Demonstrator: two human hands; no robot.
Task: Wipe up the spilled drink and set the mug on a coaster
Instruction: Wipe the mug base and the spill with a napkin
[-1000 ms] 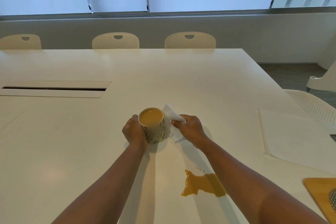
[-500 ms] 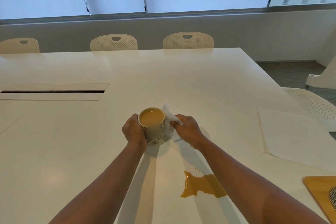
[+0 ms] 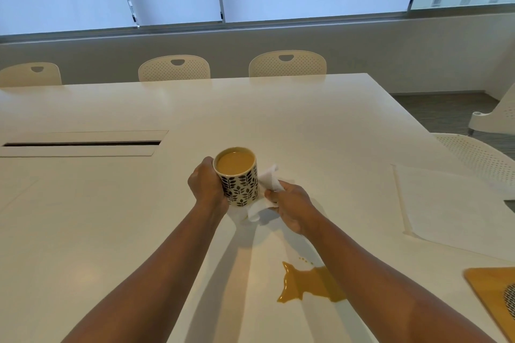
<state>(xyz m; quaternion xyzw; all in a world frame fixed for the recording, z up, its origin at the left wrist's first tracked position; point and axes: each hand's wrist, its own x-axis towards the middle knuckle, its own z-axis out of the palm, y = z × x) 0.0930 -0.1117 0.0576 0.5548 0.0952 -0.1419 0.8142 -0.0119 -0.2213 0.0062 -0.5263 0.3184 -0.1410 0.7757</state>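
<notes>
Mug (image 3: pixel 239 177) full of milky drink, gripped in our left hand (image 3: pixel 207 185) above the table (image 3: pixel 111 217); our right hand (image 3: pixel 292 206) pinches a tissue (image 3: pixel 269 184) beside the mug, spill (image 3: pixel 309 285) nearer us.

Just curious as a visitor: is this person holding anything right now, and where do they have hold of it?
The left hand grips the patterned mug round its side. The right hand pinches a crumpled white tissue near its middle, against the mug.

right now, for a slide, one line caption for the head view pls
Left hand grips a full patterned mug while right hand holds a white tissue against it; spill unwiped.
</notes>
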